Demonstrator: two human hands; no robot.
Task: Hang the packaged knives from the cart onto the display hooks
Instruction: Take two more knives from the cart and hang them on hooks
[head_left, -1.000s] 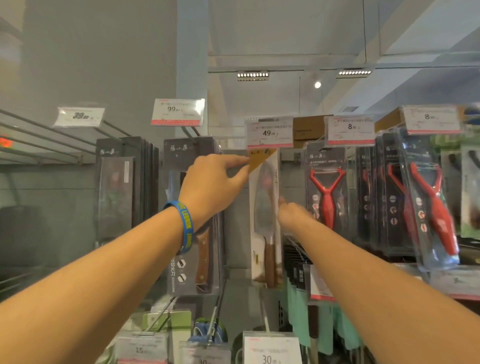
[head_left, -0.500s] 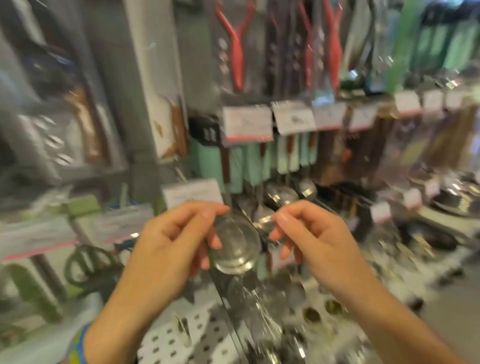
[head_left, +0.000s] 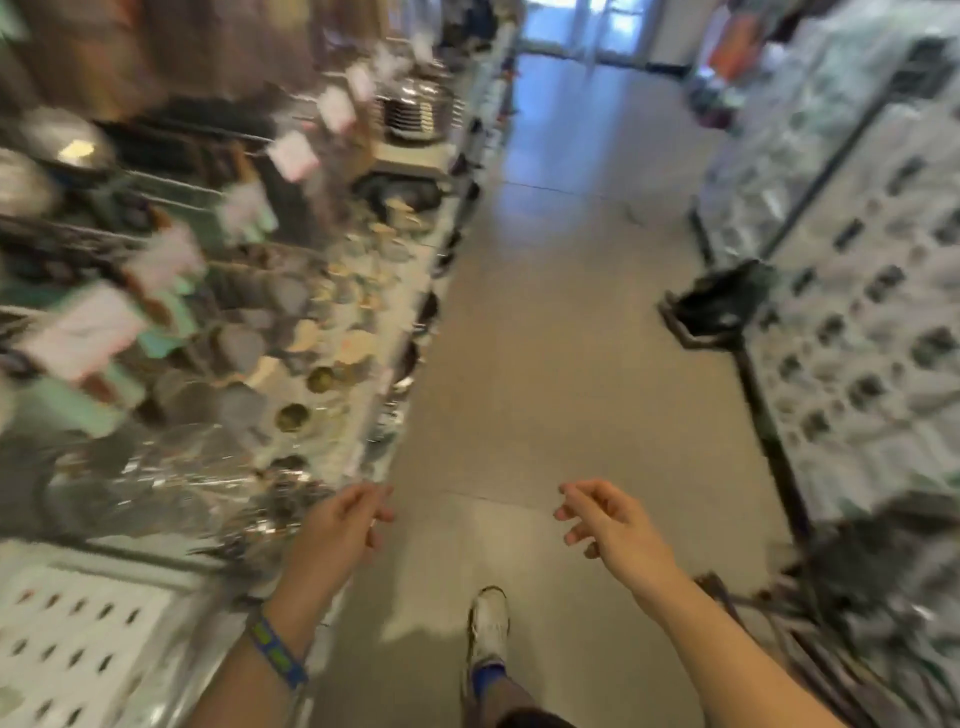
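Fetching seems the step: left hand (head_left: 340, 525) and right hand (head_left: 608, 522) hang empty, fingers loosely curled, above the floor (head_left: 545, 364); next, reach the cart (blurred, unlocated) for a packaged knife.

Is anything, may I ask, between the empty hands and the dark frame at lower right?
Nothing visible: left hand and right hand hover over bare floor; the dark frame is too blurred to call the cart.

Bright aisle, heavy motion blur on shelves (head_left: 218, 291), glossy floor (head_left: 561, 322) glare
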